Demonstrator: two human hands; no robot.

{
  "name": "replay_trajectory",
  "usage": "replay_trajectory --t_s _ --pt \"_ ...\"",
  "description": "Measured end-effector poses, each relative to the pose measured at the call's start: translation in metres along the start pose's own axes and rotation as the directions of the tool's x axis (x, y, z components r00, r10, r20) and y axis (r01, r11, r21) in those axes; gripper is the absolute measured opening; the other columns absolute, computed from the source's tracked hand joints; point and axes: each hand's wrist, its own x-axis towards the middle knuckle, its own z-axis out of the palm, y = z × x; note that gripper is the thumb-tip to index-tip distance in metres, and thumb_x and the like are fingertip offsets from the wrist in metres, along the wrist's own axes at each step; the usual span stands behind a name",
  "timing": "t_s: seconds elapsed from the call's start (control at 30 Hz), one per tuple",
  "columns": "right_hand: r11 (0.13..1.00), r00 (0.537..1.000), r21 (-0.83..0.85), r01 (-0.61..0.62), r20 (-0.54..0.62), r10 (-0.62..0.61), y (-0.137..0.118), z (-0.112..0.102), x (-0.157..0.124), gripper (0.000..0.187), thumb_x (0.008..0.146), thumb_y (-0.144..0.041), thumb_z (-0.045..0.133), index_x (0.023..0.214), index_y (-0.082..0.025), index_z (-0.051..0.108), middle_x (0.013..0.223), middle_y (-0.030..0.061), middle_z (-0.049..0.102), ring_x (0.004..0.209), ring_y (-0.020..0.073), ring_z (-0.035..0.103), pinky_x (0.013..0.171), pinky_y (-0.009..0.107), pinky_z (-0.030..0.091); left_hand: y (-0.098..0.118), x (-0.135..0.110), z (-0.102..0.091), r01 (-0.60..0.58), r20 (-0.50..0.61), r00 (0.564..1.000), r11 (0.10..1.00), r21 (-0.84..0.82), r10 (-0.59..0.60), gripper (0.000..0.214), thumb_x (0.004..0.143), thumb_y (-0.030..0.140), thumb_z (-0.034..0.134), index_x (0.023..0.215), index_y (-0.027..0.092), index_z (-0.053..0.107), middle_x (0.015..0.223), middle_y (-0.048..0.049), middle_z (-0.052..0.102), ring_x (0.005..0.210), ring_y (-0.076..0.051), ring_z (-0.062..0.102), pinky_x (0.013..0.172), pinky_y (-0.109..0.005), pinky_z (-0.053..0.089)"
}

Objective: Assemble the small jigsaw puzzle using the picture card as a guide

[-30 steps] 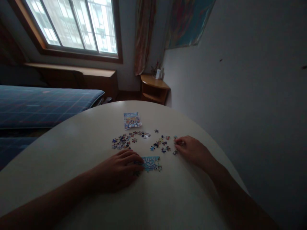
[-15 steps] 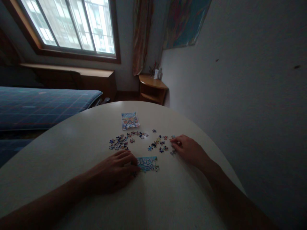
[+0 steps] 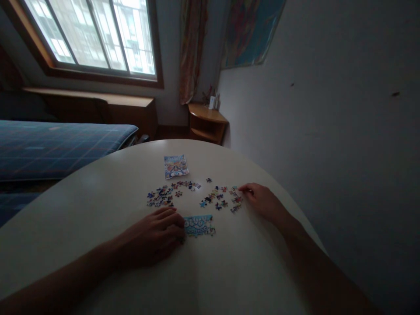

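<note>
My left hand [image 3: 154, 238] lies flat on the round white table [image 3: 98, 205], fingers stretched out, their tips touching the left edge of a joined blue strip of puzzle pieces [image 3: 198, 225]. My right hand [image 3: 260, 201] rests at the right end of a scatter of loose puzzle pieces [image 3: 221, 199], fingers curled and pinched together; what they hold is too small to see. A second heap of loose pieces [image 3: 162, 197] lies left of the middle. A small picture card [image 3: 176, 166] lies beyond the pieces.
A grey wall [image 3: 328, 131] runs close along the table's right side. A bed with a blue checked cover [image 3: 59, 146] stands to the left, a wooden corner shelf [image 3: 206, 121] and a window [image 3: 95, 35] behind.
My right hand has drawn back slightly to the right, off the pieces it covered. My left hand has slid a little left along the joined strip. The view has shifted slightly.
</note>
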Motion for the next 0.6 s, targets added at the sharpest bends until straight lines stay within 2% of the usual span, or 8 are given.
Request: replay_trajectory --t_s 0.17,0.23,0.33,0.6 --pt "1.0 1.0 0.002 -0.017 -0.017 0.017 0.0077 0.0022 0.0033 0.03 0.09 -0.013 0.048 0.104 -0.02 0.074 0.112 0.0085 0.074 0.103 0.0228 0.067 0.093 0.036 0.049 -0.0001 -0.0015 0.0009 -0.005 0.012 1.0 1.0 0.025 0.005 0.015 0.095 0.015 0.049 0.105 0.02 0.058 0.099 -0.0053 0.063 0.093 -0.019 0.058 0.098 -0.039 0.046" --pt "1.0 1.0 0.002 -0.015 -0.014 0.015 0.0083 0.0022 0.0035 0.03 0.089 -0.013 0.048 0.104 -0.021 0.074 0.111 0.0081 0.074 0.102 0.0224 0.067 0.093 0.035 0.049 -0.0001 -0.0019 0.0012 0.004 0.024 1.0 1.0 0.018 -0.005 0.013 0.095 0.015 0.048 0.102 0.02 0.058 0.1 -0.0058 0.063 0.092 -0.019 0.058 0.097 -0.038 0.046" --pt "1.0 1.0 -0.001 0.004 0.002 -0.004 0.0072 0.0015 0.0035 0.031 0.089 -0.012 0.047 0.104 -0.019 0.073 0.111 0.0086 0.074 0.103 0.0225 0.067 0.093 0.036 0.048 0.0002 -0.0015 0.0011 0.008 0.008 1.0 1.0 0.018 -0.009 0.012 0.096 0.016 0.048 0.1 0.019 0.058 0.101 -0.007 0.063 0.093 -0.019 0.057 0.092 -0.036 0.048" --pt "0.999 0.999 -0.033 0.033 -0.008 -0.033 -0.0005 0.0011 0.0007 0.03 0.092 -0.015 0.046 0.106 -0.018 0.072 0.113 0.0108 0.071 0.104 0.0222 0.065 0.095 0.035 0.046 0.0004 -0.0014 0.0017 -0.004 0.012 1.0 1.0 0.007 0.003 0.012 0.095 0.012 0.048 0.1 0.019 0.057 0.1 -0.0063 0.062 0.091 -0.019 0.057 0.09 -0.035 0.047"
